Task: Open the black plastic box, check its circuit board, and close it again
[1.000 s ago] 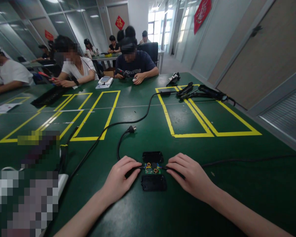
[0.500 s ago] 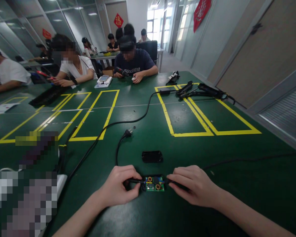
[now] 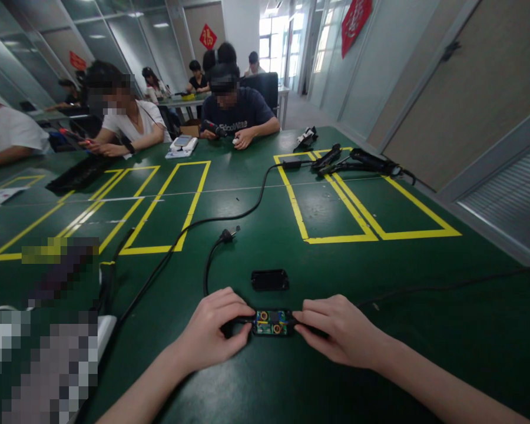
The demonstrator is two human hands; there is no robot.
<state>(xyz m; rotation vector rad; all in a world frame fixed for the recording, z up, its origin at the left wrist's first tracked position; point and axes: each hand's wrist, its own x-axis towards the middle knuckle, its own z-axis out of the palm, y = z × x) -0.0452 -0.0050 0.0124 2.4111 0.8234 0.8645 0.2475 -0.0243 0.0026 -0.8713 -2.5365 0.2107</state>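
Note:
In front of me a small green circuit board (image 3: 270, 323) with copper coils lies within a black plastic case half (image 3: 274, 335). My left hand (image 3: 216, 324) is closed, thumb and fingers pinching the black cable (image 3: 242, 320) at the board's left end. At the other end, my right hand (image 3: 340, 330) pinches the black cable (image 3: 307, 323) that leads away to the right. Just beyond the board rests the other black case half (image 3: 269, 280), touched by neither hand. A power plug (image 3: 228, 235) on a short cord lies past my left hand.
A long black cord (image 3: 212, 220) crosses the green table (image 3: 247, 265), which has yellow tape outlines (image 3: 342, 238). Black tools or parts (image 3: 371, 162) lie at the far right. Blurred items sit at the left. A co-worker (image 3: 238, 115) sits opposite, with others further left.
The circuit board now sits down inside the black case half, whose rim shows around it; before, it lay in front of the case's edge. Both hands keep their hold on the cables.

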